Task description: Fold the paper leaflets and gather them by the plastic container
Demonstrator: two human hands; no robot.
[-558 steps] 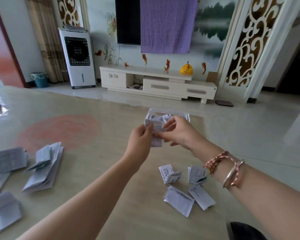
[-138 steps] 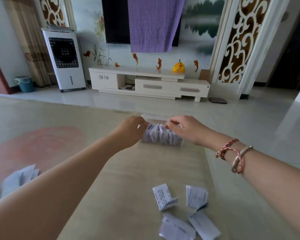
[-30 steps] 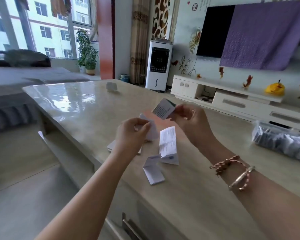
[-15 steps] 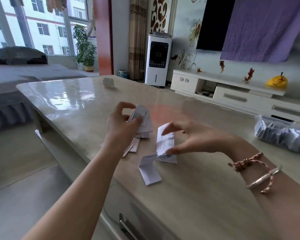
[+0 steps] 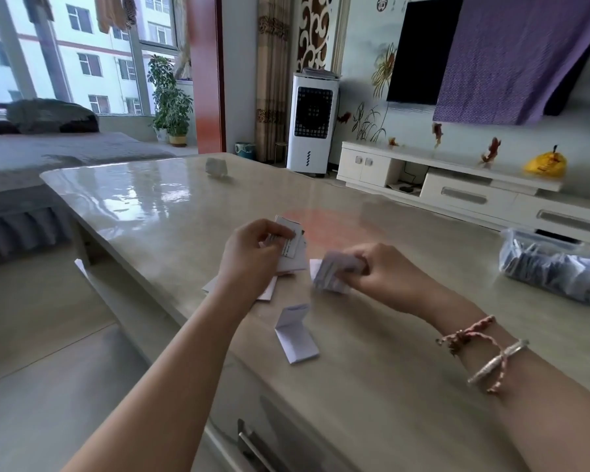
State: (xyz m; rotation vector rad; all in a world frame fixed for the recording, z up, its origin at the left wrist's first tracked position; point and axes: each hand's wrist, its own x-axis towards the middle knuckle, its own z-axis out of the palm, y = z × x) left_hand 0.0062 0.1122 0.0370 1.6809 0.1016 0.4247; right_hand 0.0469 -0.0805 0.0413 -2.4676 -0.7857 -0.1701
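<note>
Both hands (image 5: 252,257) grip leaflets (image 5: 332,272); another (image 5: 295,335) lies between.

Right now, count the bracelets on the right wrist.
2, both on the right wrist: a braided cord bracelet nearer the hand, and a silver bangle just behind it, with the cord's tail crossing it. None shows on the other arm.

The right hand (image 5: 378,270) has now gripped a leaflet (image 5: 331,272).

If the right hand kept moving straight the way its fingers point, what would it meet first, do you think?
Probably the left hand and the leaflets it holds: the right hand, pinching a blurred leaflet, points leftward at them. Depth is hard to judge.
</note>
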